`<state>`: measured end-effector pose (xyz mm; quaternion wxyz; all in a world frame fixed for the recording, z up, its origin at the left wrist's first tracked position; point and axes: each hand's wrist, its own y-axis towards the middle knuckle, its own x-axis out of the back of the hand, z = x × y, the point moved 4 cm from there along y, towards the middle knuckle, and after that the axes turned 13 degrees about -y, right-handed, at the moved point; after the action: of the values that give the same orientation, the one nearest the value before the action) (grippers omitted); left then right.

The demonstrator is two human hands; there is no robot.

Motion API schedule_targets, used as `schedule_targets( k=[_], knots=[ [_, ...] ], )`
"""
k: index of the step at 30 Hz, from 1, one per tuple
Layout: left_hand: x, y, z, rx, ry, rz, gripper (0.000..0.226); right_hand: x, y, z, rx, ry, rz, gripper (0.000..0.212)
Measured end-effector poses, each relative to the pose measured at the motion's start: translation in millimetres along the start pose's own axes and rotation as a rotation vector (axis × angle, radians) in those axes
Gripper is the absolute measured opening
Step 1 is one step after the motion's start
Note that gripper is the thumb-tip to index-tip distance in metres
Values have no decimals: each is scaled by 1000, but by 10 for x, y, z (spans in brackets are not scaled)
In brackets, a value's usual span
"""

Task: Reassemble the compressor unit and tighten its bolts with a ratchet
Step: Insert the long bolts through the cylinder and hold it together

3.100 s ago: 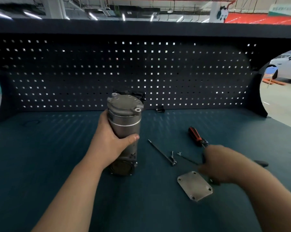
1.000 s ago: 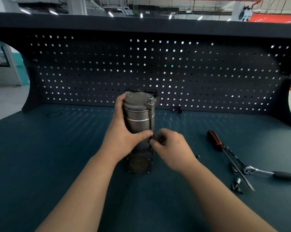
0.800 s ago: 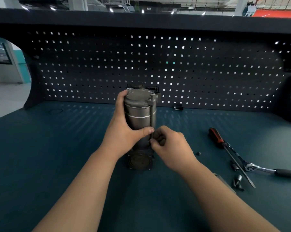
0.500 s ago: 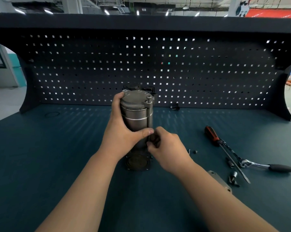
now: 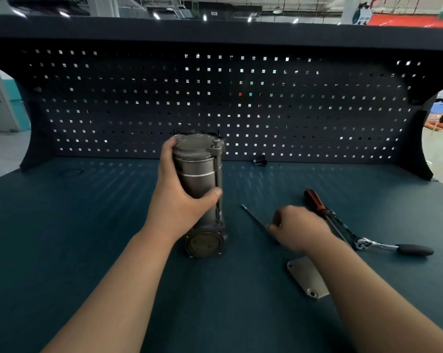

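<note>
- Got the compressor point(image 5: 200, 179) standing upright mid-bench point(image 5: 75, 238), round opening at the bottom facing near.
- Gripping its barrel with the left hand point(image 5: 179, 200): fingers wrapped round the far-left side, thumb across the front.
- Spotted a fitted bolt point(image 5: 218, 174) running down its right side, right by the thumb tip.
- Over to the right hand point(image 5: 299, 230): fingers curled down at the near end of a loose bolt point(image 5: 252, 215) lying flat, right of the compressor. Can't tell if actually pinching it or just touching, too blurry.
- Just right of that hand: screwdriver point(image 5: 314, 200), red-and-black handle pointing far, shaft running up to the ratchet point(image 5: 383, 247) head.
- Near-right: grey plate point(image 5: 304, 278) flat on the bench, partly under the right forearm.
- Far back by the pegboard point(image 5: 113, 110): small dark bit point(image 5: 259, 162), too small to make out.
</note>
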<state>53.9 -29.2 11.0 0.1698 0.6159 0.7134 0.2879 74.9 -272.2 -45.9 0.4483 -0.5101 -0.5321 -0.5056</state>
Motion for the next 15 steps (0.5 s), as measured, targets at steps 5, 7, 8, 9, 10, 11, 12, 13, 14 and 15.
schedule_targets(
  k=[5, 7, 8, 9, 10, 11, 12, 13, 14, 15],
  knots=[
    [-135, -61, -27, -39, 67, -160, 114, -255, 122, 159, -51, -113, 65, 33],
    [-167, -82, -28, -63, 89, -192, 110, -247, 131, 196, -46, -134, 32, 30],
    [-175, -90, -30, -69, 90, -198, 108, -202, 114, 197, -53, -137, 9, 29],
    [-180, -94, -32, -72, 91, -197, 108, -118, 92, 172, -74, -123, -25, 27],
    [-186, -98, -37, -74, 93, -191, 108, 2, 71, 124, -102, -74, -79, 25],
    [-188, -103, -42, -75, 92, -181, 108, 162, 53, 56, -123, 28, -159, 23],
    [-190, -107, -45, -77, 88, -167, 109, 355, 34, -27, -130, 180, -270, 20],
    [-194, -110, -47, -81, 80, -147, 110, 571, 0, -112, -129, 371, -380, 17],
    [-204, -119, -50, -87, 69, -121, 111, 797, -52, -180, -122, 600, -475, 16],
    [-221, -134, -58, -97, 57, -92, 111, 1020, -118, -223, -112, 828, -562, 19]
  ],
)
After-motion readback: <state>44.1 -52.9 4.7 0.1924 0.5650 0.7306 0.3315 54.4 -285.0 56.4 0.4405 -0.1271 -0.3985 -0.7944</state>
